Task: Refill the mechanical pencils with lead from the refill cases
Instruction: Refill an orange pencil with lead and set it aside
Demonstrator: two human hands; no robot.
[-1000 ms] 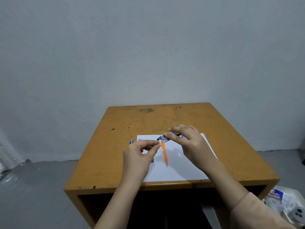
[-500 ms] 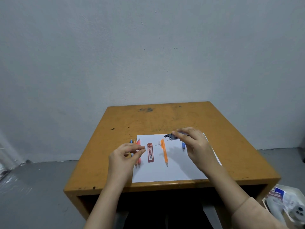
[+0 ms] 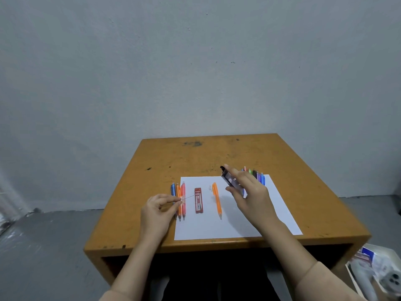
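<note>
Over a white sheet of paper (image 3: 238,224) on the orange counter (image 3: 195,157), the left hand (image 3: 158,211) pinches a single thin lead (image 3: 188,197) between thumb and forefinger, while the right hand (image 3: 251,192) grips a tilted dark refill case (image 3: 227,179). An orange mechanical pencil (image 3: 217,200) lies between them, beside a red refill case (image 3: 199,200). The brittle lead likely wants a light pinch and a straight feed into the pencil's rear end.

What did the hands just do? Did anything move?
The left hand drew a thin lead out of the dark refill case and moved left, away from the right hand, which keeps holding the case. The red refill case and orange pencil on the paper stayed put.
</note>
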